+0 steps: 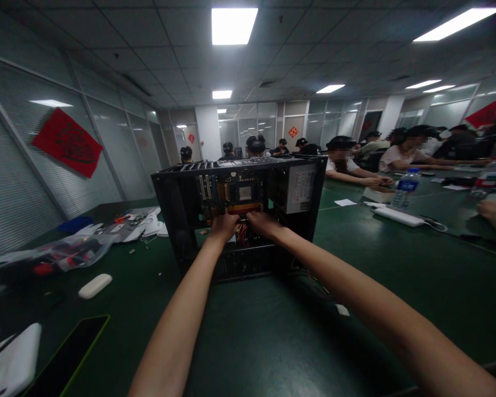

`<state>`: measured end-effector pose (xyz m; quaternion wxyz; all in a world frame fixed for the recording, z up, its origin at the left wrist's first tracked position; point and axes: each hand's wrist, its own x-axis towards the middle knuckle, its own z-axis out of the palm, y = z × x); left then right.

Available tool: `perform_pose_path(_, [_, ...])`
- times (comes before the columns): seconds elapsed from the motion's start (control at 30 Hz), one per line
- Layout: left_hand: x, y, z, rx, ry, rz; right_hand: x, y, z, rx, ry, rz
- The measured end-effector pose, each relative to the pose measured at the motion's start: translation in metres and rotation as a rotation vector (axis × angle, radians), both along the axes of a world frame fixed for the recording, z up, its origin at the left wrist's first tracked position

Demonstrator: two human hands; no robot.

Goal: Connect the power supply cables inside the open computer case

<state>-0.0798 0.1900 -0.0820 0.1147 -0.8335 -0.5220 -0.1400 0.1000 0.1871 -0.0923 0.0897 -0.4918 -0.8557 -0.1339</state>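
Observation:
A black computer case [238,263] stands on the table in front of me with its side open. Inside it, a motherboard [245,193] shows slots and a pale square chip. The power supply [301,188], with a printed label, sits at the case's upper right. Both hands reach inside, close together at the board's lower edge. My left hand [224,225] has its fingers bent inward; my right hand [265,224] is curled just beside it. Red and yellow cables [242,234] hang between and below them. Whatever the fingertips grip is too small and dark to make out.
On the left lie a clear plastic bag [53,256], a white oval case [95,286] and a dark phone [68,358] with a green edge. To the right are a water bottle [408,188], a white power strip [399,216] and a paper scrap [342,310]. Other people sit beyond.

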Motion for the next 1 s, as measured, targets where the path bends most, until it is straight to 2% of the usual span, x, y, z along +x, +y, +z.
perform_pose_path(0.5, [0.002, 0.002, -0.003, 0.005, -0.026, -0.005, 0.0, 0.021, -0.005, -0.001, -0.007, 0.032])
perform_pose_path(0.8, [0.002, 0.003, -0.002, 0.005, -0.03, -0.008, 0.001, 0.031, -0.015, -0.007, 0.166, 0.025])
perform_pose_path(1.0, [0.002, 0.002, -0.001, -0.018, -0.044, 0.007, 0.007, 0.021, -0.015, -0.068, 0.298, -0.014])
